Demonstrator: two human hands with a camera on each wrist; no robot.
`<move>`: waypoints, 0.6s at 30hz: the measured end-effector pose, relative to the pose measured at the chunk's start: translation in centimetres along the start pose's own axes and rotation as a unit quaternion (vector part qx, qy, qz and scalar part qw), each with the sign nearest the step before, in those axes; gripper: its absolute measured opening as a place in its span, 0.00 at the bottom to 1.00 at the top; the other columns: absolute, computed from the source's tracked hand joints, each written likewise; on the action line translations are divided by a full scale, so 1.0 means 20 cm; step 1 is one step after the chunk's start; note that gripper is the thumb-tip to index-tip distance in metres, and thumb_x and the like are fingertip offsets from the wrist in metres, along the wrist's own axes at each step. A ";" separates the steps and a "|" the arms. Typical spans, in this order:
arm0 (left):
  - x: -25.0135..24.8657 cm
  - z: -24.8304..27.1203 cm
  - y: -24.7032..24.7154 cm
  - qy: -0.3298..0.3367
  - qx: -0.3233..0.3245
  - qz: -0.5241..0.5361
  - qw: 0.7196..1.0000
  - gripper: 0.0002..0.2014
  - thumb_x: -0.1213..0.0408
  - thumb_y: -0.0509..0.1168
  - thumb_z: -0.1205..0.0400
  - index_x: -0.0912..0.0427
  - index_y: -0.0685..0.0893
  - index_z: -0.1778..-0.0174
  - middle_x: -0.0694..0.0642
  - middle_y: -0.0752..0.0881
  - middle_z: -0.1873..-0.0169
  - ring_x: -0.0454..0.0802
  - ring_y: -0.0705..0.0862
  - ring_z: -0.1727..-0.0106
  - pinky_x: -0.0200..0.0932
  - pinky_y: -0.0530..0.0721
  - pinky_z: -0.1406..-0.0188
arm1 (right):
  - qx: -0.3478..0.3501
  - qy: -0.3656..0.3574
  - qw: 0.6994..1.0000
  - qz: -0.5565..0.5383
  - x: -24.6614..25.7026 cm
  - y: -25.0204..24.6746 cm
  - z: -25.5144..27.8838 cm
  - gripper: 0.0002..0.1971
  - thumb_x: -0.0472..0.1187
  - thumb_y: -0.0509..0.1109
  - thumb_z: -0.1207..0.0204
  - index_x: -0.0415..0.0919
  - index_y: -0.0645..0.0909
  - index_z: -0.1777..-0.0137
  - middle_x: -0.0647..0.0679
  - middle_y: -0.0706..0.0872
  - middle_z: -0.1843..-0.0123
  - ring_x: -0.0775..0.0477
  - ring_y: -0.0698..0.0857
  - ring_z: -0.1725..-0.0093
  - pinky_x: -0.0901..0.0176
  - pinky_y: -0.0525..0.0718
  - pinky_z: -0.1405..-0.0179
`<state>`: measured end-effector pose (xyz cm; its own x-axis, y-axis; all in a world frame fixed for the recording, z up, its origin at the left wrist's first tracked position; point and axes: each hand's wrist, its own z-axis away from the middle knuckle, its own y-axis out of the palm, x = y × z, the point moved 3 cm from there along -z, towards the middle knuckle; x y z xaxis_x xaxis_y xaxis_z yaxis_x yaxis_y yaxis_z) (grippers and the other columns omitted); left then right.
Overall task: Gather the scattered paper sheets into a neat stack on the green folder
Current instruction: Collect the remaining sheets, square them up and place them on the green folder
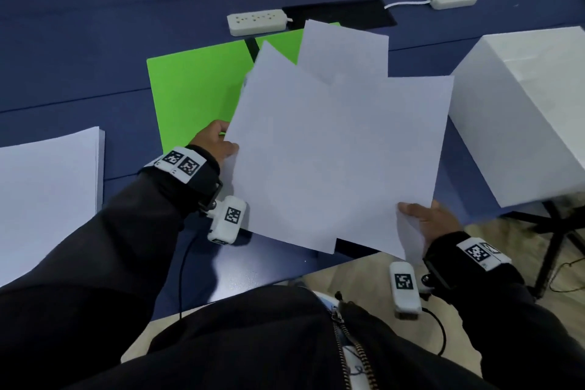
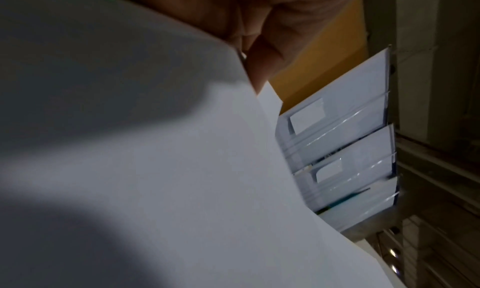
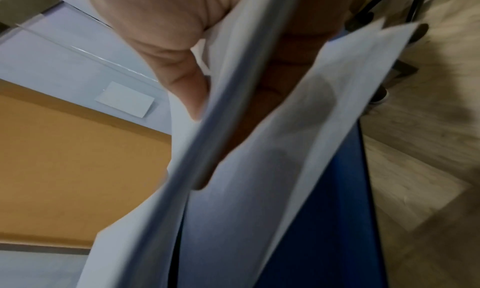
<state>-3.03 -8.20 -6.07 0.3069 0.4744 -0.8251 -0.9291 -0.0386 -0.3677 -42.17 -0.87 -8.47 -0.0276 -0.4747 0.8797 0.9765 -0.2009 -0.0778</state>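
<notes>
Paper sheets [image 1: 332, 161], several white ones fanned out unevenly, are held above the blue counter [image 1: 79, 51], partly over the green folder [image 1: 196, 89] lying flat on it. A white box [image 1: 522, 111] stands to the right; what is inside it cannot be seen. A separate pile of white paper [image 1: 47, 193] rests at the counter's left edge. 2 power strips [image 1: 257, 21] lie beyond the folder. The left hand [image 1: 215, 142] pinches the sheets' left edge, thumb on top. The right hand [image 1: 433, 222] grips their near right corner, thumb over, fingers [image 3: 285, 81] beneath.
</notes>
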 end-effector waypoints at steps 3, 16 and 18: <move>-0.02 0.01 -0.09 0.005 -0.019 0.030 0.999 0.20 0.66 0.68 0.37 0.53 0.80 0.48 0.62 0.83 0.53 0.56 0.80 0.52 0.58 0.80 0.45 | 0.016 -0.009 0.999 -0.046 0.01 -0.02 0.03 0.18 0.51 0.84 0.49 0.45 0.89 0.61 0.55 0.92 0.61 0.50 0.89 0.58 0.51 0.80 0.43; -0.07 0.19 0.12 0.050 0.019 0.109 0.993 0.13 0.71 0.66 0.33 0.49 0.76 0.59 0.54 0.83 0.61 0.50 0.80 0.62 0.43 0.78 0.58 | 0.136 0.008 0.987 -0.079 0.05 0.31 0.15 0.17 0.29 0.74 0.35 0.36 0.84 0.45 0.39 0.89 0.45 0.36 0.86 0.42 0.44 0.79 0.36; -0.05 0.19 0.13 0.051 0.013 0.116 0.992 0.14 0.74 0.66 0.30 0.49 0.76 0.59 0.55 0.84 0.60 0.49 0.80 0.62 0.40 0.77 0.59 | 0.142 0.009 0.988 -0.067 0.04 0.35 0.14 0.13 0.27 0.68 0.29 0.37 0.85 0.46 0.41 0.90 0.48 0.39 0.87 0.45 0.47 0.82 0.42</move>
<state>-6.57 -5.42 -4.47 0.1019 0.3639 -0.9259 -0.9819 -0.1128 -0.1523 -34.83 -0.25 -7.06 -0.1609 -0.4752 0.8650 0.9845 -0.0159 0.1744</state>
